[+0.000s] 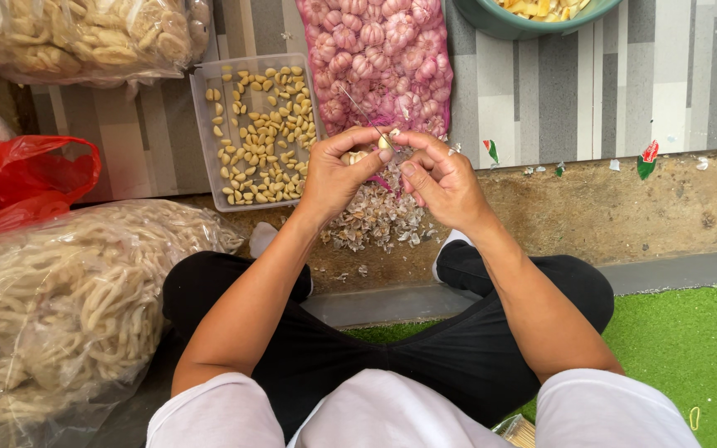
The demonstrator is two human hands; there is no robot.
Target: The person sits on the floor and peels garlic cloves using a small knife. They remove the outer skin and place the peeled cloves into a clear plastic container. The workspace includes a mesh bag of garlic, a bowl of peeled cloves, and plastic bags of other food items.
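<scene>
Both hands meet w/ fingertips pinched on one pale garlic clove [384, 143], held above a heap of dry, papery garlic skins [375, 217] on the rough concrete ledge [624, 207]. Left hand [335, 170] curls closed round the clove, thumb on top; right hand [440, 176] grips it too, w/ a thin blade just visible at the fingers. Behind: pink mesh sack of bulbs [379, 58], knobbly, round. Left of it, clear plastic tray [202, 124] w/ smooth peeled cloves [263, 133]. Near left: clear bag of pale, stringy noodle-like strips [51, 307]; crumpled red plastic bag [18, 178]. Fuzzy green turf [690, 348] at right.
</scene>
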